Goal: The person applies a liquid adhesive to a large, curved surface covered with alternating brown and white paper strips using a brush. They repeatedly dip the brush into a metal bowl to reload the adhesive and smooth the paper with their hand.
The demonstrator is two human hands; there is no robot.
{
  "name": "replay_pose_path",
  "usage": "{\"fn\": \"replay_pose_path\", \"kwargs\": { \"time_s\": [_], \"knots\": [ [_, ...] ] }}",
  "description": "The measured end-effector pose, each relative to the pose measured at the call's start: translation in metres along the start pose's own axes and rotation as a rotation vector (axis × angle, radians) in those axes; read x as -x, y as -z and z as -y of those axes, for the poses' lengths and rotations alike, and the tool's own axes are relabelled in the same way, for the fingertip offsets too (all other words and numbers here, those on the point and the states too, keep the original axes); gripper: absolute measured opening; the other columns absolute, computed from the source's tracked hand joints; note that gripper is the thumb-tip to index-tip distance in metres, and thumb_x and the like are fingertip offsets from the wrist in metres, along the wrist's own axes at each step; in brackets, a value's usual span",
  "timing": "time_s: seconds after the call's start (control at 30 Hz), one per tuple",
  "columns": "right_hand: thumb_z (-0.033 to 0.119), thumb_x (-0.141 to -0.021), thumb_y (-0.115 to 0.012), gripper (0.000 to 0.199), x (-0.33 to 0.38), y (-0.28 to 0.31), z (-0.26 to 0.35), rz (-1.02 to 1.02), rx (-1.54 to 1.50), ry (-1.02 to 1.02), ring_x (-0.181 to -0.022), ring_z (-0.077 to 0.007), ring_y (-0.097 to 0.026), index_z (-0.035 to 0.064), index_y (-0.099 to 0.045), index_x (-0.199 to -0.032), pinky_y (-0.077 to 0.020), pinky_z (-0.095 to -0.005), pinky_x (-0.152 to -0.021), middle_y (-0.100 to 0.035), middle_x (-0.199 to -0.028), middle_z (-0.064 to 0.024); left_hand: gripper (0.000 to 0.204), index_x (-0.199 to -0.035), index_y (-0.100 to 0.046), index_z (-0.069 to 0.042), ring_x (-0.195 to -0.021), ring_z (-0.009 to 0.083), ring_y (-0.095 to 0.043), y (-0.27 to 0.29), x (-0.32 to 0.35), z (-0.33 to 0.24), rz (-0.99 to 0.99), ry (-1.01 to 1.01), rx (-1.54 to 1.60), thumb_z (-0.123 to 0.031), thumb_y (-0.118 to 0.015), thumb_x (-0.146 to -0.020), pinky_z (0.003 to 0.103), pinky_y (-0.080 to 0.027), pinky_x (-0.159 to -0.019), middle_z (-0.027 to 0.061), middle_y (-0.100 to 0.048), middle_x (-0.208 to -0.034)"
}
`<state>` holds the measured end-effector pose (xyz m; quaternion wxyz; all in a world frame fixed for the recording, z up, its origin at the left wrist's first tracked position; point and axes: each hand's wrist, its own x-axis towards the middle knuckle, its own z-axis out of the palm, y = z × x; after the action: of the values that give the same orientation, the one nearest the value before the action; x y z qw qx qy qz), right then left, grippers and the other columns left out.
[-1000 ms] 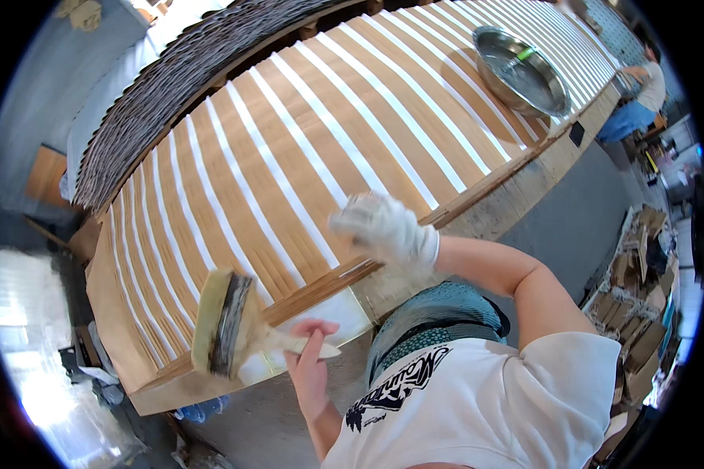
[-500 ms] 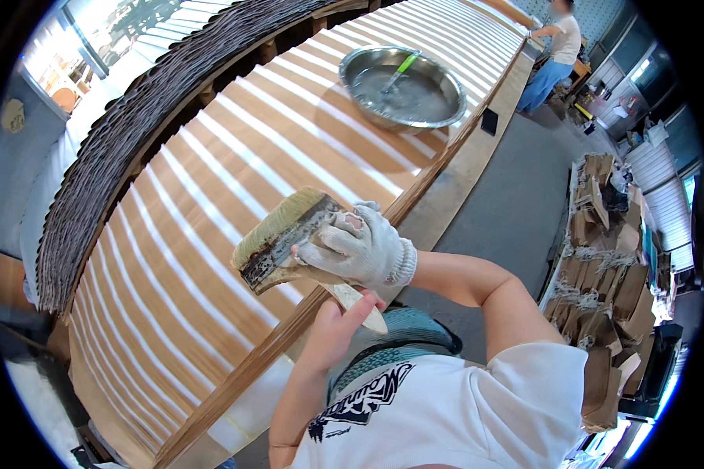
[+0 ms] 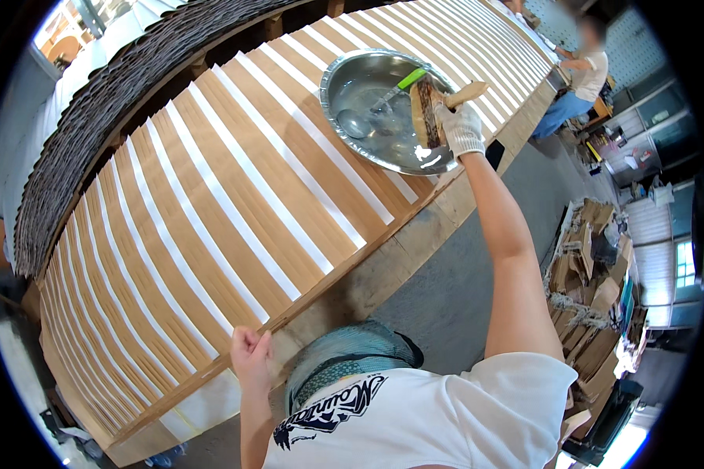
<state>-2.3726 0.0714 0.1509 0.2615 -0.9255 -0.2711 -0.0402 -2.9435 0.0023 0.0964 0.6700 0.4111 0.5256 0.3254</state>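
My right hand (image 3: 462, 128), in a white knit glove, grips a wide wooden brush (image 3: 430, 107) and holds its bristles down in a round metal basin (image 3: 344, 76). A ladle with a green handle (image 3: 383, 97) lies in the basin's liquid. My left hand (image 3: 249, 358), bare, rests with its fingers on the near edge of a long table (image 3: 391, 262), touching the overlapping brown and white paper sheets (image 3: 211, 203) that cover it.
A thick stack of dark sheets (image 3: 102, 102) runs along the table's far edge. Another person (image 3: 583, 82) works at the table's far right end. Piled cardboard scraps (image 3: 594, 281) lie on the grey floor to my right.
My right hand has carried the brush from the sheets near me out to the right and down into the basin. My left hand has dropped to the table's near edge.
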Motion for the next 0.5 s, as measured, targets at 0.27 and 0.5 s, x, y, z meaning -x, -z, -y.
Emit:
{"fn": "replay_pose_path", "kwargs": {
  "time_s": [0.27,0.5],
  "knots": [
    [0.055,-0.081,-0.063,0.059,-0.023,-0.079,-0.013,0.204,0.095,0.188,-0.102,-0.0405,-0.065,-0.0001,-0.072,-0.101,-0.0496,-0.0453,-0.090,-0.070,-0.103,-0.0253,0.035,-0.075,-0.035,-0.014,-0.048,0.0042,-0.031,0.013,0.031,0.005,-0.253,0.095,0.038,-0.008,-0.062,-0.096,0.022,-0.026,-0.041,-0.0058,-0.033,-0.065],
    [0.043,-0.085,-0.075,0.055,-0.050,-0.083,-0.092,0.427,-0.515,-0.006,-0.097,-0.0189,-0.063,-0.0015,-0.067,-0.117,-0.0525,-0.0335,-0.081,-0.068,-0.111,-0.0106,0.045,-0.069,-0.032,-0.009,-0.053,0.0064,-0.026,0.030,0.031,0.028,-0.350,-0.064,-0.119,-0.017,-0.067,-0.096,0.028,-0.024,-0.045,-0.0030,-0.029,-0.059]
  ]
}}
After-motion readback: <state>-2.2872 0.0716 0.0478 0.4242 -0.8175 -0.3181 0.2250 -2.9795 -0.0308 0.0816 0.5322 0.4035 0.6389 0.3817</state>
